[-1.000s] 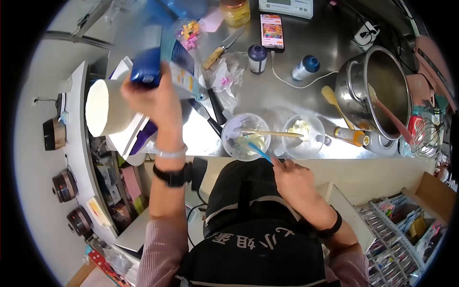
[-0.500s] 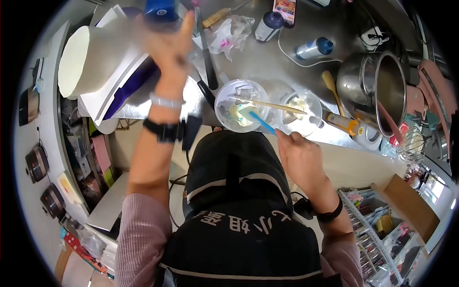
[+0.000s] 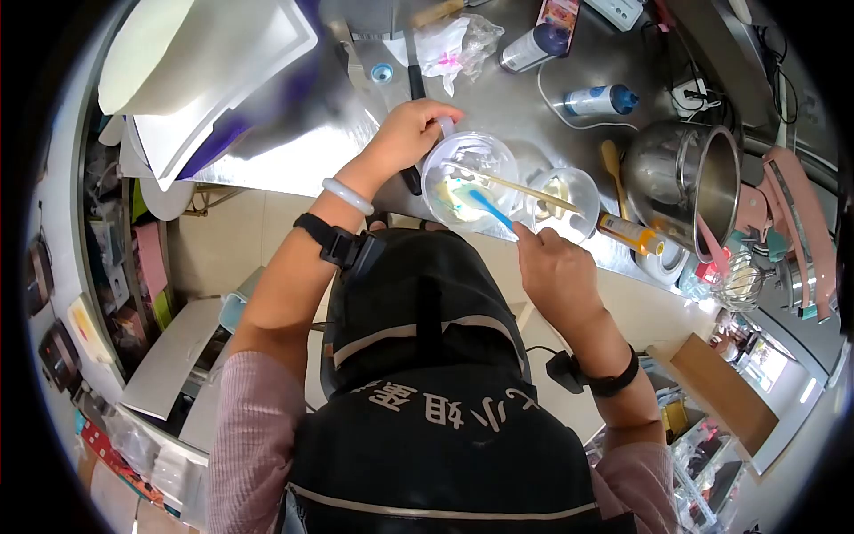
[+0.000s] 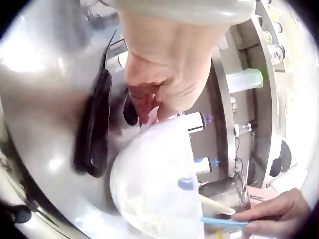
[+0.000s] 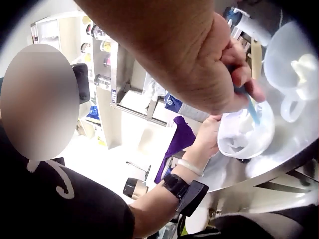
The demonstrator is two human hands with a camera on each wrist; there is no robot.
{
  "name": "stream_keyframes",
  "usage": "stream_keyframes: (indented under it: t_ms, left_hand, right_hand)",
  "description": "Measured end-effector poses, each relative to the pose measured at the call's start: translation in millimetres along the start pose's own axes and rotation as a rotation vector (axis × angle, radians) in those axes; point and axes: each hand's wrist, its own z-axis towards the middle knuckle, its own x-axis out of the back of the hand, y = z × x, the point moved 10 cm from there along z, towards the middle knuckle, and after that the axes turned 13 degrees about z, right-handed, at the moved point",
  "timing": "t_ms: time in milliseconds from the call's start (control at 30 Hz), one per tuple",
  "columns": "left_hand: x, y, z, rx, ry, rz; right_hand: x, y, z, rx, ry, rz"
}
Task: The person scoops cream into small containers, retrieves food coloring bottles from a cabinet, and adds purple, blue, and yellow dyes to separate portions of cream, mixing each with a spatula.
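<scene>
A translucent cup (image 3: pixel 471 147) with white and yellowish cream inside stands at the table's front edge. The left hand (image 3: pixel 405 138) grips its handle; in the left wrist view, that hand (image 4: pixel 167 74) has its fingers bent at the handle beside the cup (image 4: pixel 152 179). Pinched in the right hand (image 3: pixel 560 271) is a blue spatula (image 3: pixel 489 209), its tip down in the cream. The right wrist view has the right hand (image 5: pixel 219 74) over the cup (image 5: pixel 246 132). A wooden stick (image 3: pixel 525 190) lies across this cup and a second cup (image 3: pixel 583 187).
Dark-handled knives (image 4: pixel 94 124) lie left of the cup. Behind stand a purple-capped bottle (image 3: pixel 534 46) and a blue-capped bottle (image 3: pixel 600 101). An orange bottle (image 3: pixel 630 233), a steel pot (image 3: pixel 658 178) and a wooden spatula (image 3: pixel 614 173) are at right; a white cake (image 3: pixel 169 62) is at left.
The left hand has let go of the blue-topped carton and come down to the cup's handle. The right hand still holds the spatula in the cup. The head view has shifted.
</scene>
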Motion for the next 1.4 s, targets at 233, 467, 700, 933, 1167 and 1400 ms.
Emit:
stream_keyframes:
  t_ms: [233, 467, 700, 933, 1167, 1400]
  left_hand:
    - [7, 9, -1, -0.128, 0.218, 0.156]
    - [9, 12, -1, -0.143, 0.212, 0.142]
    - [12, 21, -7, -0.198, 0.231, 0.151]
    - [11, 23, -7, -0.284, 0.246, 0.215]
    - [7, 12, -6, -0.133, 0.158, 0.195]
    - [8, 20, -7, -0.213, 0.176, 0.215]
  right_hand:
    - [-12, -12, 8, 0.041, -0.033, -0.017]
    - [-4, -9, 13, 0.031, -0.055, 0.016]
    - [17, 15, 8, -0.144, -0.212, -0.019]
    - [4, -16, 15, -0.05, -0.132, 0.12]
    - [1, 5, 9, -0.049, -0.194, -0.087]
    - [-13, -10, 9, -0.006, -0.217, -0.025]
